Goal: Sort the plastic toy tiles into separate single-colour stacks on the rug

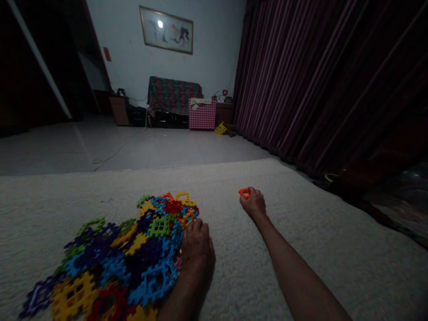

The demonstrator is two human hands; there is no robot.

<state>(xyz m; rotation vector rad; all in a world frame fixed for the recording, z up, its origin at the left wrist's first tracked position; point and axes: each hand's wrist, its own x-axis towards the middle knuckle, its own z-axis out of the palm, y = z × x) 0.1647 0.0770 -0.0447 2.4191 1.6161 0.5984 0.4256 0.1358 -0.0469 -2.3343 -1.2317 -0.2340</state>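
Note:
A pile of interlocking plastic building pieces [147, 254] in blue, purple, yellow, green and red lies on the cream textured cover [227, 267]. My left hand [198, 247] rests against the pile's right side, its fingers curled at the edge. Whether it grips a piece is hidden. Further right and apart from the pile, my right hand [254, 204] is closed on an orange building piece [245, 193], which pokes out to the left of the fingers, just over the cover. A green window-shaped piece [159, 226] sits near the top of the heap.
Beyond the cover's far edge is a pale tiled floor [167, 147] with a thin cable [112, 156]. A low cabinet [170, 119] with draped cloth stands at the back wall. Dark purple curtains [284, 80] hang along the right. A framed picture [167, 30] hangs on the wall.

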